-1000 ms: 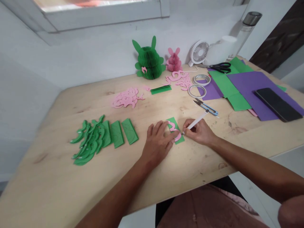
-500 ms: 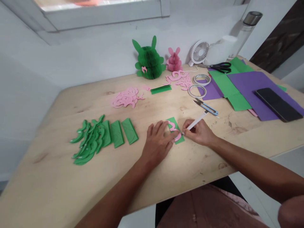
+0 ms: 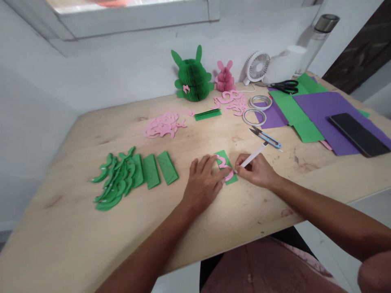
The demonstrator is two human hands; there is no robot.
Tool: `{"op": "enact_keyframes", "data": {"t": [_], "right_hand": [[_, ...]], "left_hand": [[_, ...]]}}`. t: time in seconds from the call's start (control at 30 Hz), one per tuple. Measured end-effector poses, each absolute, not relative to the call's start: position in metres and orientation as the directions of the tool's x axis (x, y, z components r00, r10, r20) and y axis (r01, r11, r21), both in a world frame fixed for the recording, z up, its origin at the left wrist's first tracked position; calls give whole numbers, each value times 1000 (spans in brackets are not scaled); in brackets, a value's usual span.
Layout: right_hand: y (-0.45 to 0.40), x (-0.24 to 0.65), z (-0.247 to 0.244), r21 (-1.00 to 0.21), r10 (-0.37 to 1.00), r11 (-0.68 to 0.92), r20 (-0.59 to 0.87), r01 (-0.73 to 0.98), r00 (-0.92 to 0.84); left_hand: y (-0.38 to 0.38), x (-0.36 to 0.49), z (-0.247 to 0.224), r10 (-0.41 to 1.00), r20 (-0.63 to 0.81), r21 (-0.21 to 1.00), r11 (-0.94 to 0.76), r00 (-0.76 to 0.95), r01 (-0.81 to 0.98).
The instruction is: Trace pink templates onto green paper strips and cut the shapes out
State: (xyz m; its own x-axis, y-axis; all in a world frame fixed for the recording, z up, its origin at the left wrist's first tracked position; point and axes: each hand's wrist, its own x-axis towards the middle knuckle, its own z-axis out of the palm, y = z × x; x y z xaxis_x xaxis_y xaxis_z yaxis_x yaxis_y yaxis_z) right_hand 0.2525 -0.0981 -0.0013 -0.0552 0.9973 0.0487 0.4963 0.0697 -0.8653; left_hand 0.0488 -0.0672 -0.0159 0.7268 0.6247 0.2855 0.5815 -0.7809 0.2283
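My left hand [image 3: 202,181] lies spread on the table, its fingertips pressing a curvy pink paper cutout [image 3: 222,162] flat onto a small green paper rectangle [image 3: 222,154]. Part of the cutout is hidden under the fingers. A white pen [image 3: 253,155] sits in the closed fingers of my right hand [image 3: 255,169], its tip down at the right edge of the green rectangle. Left of my hands are several green paper rectangles [image 3: 167,167] with drawn outlines. Beside them lies a heap of curved green cutouts [image 3: 117,183].
Blue thread snips [image 3: 267,137], tape rolls [image 3: 254,117] and pink cutouts [image 3: 163,124] lie beyond my hands. Green [image 3: 192,79] and pink [image 3: 225,77] honeycomb paper figures and a small fan [image 3: 258,67] stand at the back. Scissors [image 3: 285,86], purple paper [image 3: 324,106] and a phone [image 3: 357,134] are at right.
The view has shifted very slightly. Both hands, the pen and the papers otherwise look the same.
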Motion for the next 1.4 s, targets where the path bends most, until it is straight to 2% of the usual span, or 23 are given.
{"op": "enact_keyframes", "data": {"t": [1.4], "right_hand": [[-102,249,-6,-870,994,98,61,483,-93]], "left_hand": [[-68,50,-14,627,284,228,-779,726,584]]}}
